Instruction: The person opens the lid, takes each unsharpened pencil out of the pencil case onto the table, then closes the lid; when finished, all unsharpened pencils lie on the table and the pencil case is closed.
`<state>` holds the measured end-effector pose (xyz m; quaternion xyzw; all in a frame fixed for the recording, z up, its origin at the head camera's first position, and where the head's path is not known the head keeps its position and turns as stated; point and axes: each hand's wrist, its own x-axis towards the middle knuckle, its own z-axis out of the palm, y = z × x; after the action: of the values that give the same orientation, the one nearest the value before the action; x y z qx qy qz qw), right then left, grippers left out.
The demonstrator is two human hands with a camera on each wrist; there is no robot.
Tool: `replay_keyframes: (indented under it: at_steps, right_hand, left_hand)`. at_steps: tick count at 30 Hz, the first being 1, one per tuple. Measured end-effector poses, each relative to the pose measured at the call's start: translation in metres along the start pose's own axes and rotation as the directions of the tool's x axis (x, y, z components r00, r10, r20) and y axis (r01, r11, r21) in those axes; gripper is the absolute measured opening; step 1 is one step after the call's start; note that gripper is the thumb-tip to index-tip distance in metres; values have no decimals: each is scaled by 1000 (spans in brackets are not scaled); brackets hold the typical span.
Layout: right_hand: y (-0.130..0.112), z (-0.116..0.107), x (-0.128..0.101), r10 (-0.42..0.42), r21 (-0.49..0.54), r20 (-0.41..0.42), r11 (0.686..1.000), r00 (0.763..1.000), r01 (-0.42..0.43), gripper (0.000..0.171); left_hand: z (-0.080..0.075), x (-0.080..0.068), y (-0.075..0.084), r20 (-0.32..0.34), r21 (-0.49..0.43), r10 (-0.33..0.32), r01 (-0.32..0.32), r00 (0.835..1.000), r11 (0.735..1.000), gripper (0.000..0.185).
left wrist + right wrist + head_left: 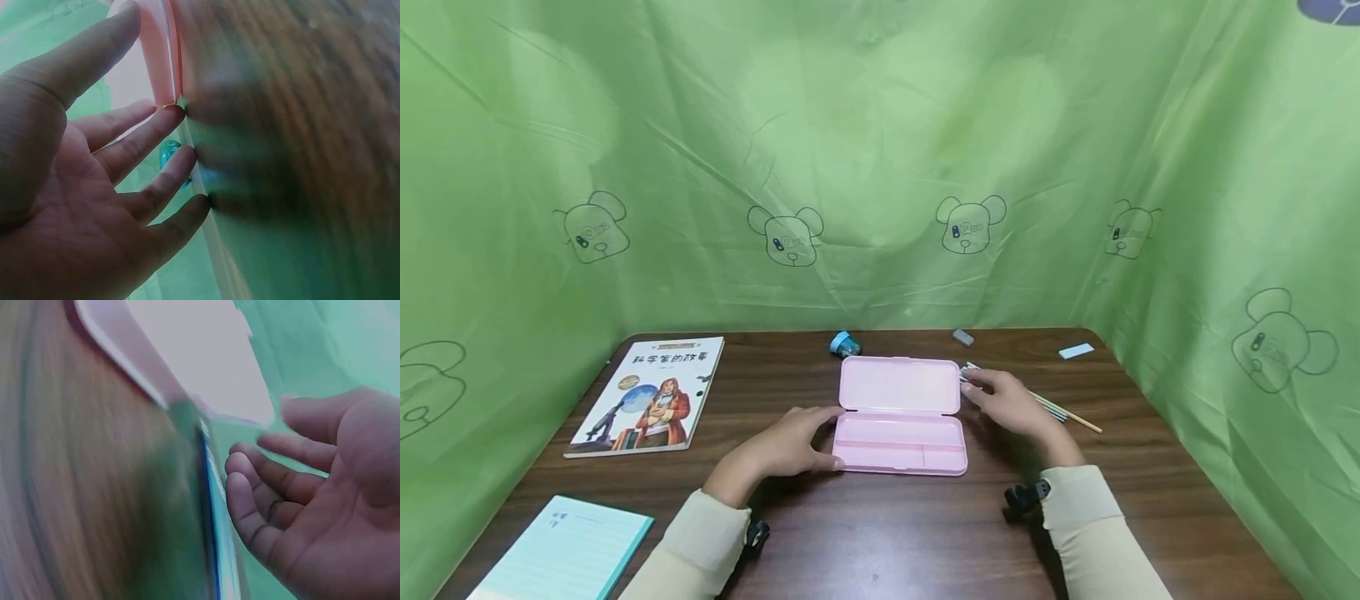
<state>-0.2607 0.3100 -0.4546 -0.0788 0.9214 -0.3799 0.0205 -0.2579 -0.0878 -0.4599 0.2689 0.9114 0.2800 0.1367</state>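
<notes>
A pink pencil case (880,457) lies unfolded on the table, its lid (899,386) tipped back and its divided tray bare. At its left side is my left hand (786,443), the thumb at the front corner and the fingertips by the hinge. Those fingers (147,140) are mostly straight in the left wrist view. My right hand (1009,403) hovers beside the lid's right edge with loosely bent fingers and nothing in its grasp. Under and behind it lie several slim pencils (1051,408), partly covered by the hand; the right wrist view shows the bundle (220,531) below the fingertips.
Behind the case are a blue pencil sharpener (846,344) and a grey eraser (963,337). A pale blue strip (1077,352) lies at the back right. On the left are a picture-covered book (647,396) and a light blue notepad (565,550). Green cloth (880,167) surrounds the table.
</notes>
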Motion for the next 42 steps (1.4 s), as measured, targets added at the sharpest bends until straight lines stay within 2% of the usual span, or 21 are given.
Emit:
replay_keyframes:
  at_steps: [3,6,10,12,15,17,20,22,25,29,31,34,37,42]
  right_hand:
    - [-10,11,2,71,106,43,992,997,-75,59]
    - [-16,16,-3,129,186,32,974,991,-132,61]
    - [-26,16,-16,137,209,-8,969,991,-132,55]
    - [-32,15,-25,103,191,-28,977,994,-95,49]
    - [-40,17,-37,44,124,-46,992,998,-38,43]
    - [-45,21,-43,-2,55,-51,998,999,5,41]
    - [-50,32,-48,-64,-72,-55,996,996,60,39]
    - [-53,41,-49,-114,-167,-65,981,991,102,34]
    - [-56,54,-45,-152,-319,-84,940,985,118,32]
    - [-58,66,-38,-113,-458,-54,886,992,76,52]
    - [-59,70,-35,-85,-493,-18,867,996,65,65]
    - [-60,75,-31,-50,-495,33,867,998,60,77]
    - [-60,79,-30,-26,-482,73,874,997,58,81]
    - [-62,82,-29,-3,-482,119,874,993,60,84]
  left_hand:
    - [3,0,1,6,-6,15,-15,1000,1000,82]
    - [7,-2,4,7,-12,21,-21,1000,1000,82]
    - [8,-5,10,-8,6,-10,10,1000,1000,83]
    - [6,-7,14,-21,27,-16,16,1000,1000,82]
    - [3,-11,17,-36,62,0,3,999,998,84]
    - [-1,-15,18,-24,75,3,-1,1000,997,92]
    - [-6,-20,21,5,84,-34,33,999,996,110]
    - [-9,-19,29,3,89,-52,52,999,995,113]
    - [-5,-7,46,-32,150,-36,41,999,988,100]
    - [13,15,67,-35,282,11,0,999,959,85]
    - [22,23,74,-12,328,-11,14,1000,945,84]
    - [32,27,78,28,352,-88,73,996,933,86]
    - [38,25,79,70,341,-157,124,985,932,88]
    - [43,23,76,88,311,-196,160,977,937,90]
